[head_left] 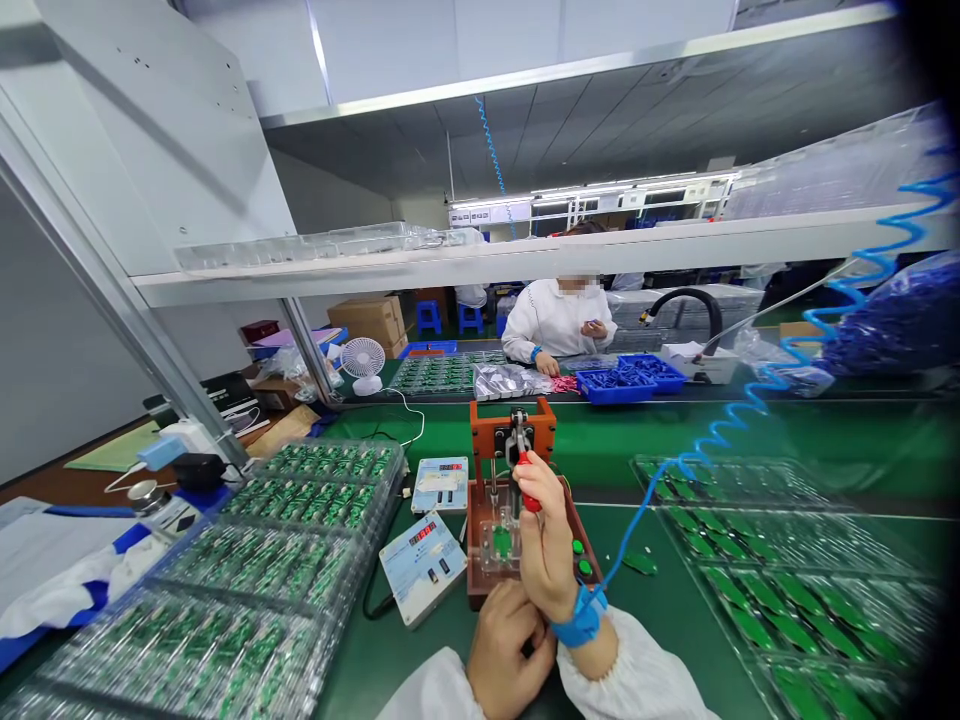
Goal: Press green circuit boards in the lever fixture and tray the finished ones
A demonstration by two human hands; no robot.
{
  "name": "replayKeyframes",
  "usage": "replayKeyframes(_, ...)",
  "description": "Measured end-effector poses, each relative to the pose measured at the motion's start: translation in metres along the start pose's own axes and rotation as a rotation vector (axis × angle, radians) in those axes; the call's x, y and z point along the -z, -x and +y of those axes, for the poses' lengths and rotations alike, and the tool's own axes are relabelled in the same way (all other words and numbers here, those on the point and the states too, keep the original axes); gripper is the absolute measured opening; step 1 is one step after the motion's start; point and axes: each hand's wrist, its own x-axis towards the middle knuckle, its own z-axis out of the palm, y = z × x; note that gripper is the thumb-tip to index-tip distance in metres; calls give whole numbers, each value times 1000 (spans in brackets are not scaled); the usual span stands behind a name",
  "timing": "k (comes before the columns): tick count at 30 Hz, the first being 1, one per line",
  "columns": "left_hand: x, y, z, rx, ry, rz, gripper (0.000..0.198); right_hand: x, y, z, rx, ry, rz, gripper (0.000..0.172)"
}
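Gripping the red handle point(529, 495) of an orange-brown press point(487, 440), the right hand point(547, 545) has its fingers wrapped round it; the handle's long axis runs roughly from 11 to 5 o'clock. From those fingers a small green board point(501, 542) lies at 7 o'clock, in the clear holder point(487, 561) on the press base point(480, 592); its long axis is too small to tell. The right palm looks nearer to it, at about 3 o'clock from it; the left hand point(511, 645) is curled at 6 o'clock, by the near edge, and whether its fingers pinch anything I cannot tell. Farther out from the holder, two display boxes point(420, 592) sit at 8 and 10 o'clock, a loose green board point(640, 564) at 3, and beyond it a clear tray point(847, 530) partly filled with green boards.
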Motion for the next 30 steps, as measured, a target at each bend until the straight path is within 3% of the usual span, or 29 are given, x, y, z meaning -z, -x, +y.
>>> replayKeyframes(18, 1, -2, -1, -22, 38, -12, 28, 2, -2, 0, 2, 94, 26, 31)
replayKeyframes(24, 2, -2, -1, -12, 96, -26, 26, 13, -2, 11, 79, 158, -16, 30)
replayKeyframes(27, 2, -1, -2, -14, 108, -32, 26, 23, -13, 10, 147, 197, -67, 32)
replayKeyframes(30, 3, -1, -2, -18, 114, -38, 26, 29, -43, -1, 186, 257, -80, 30)
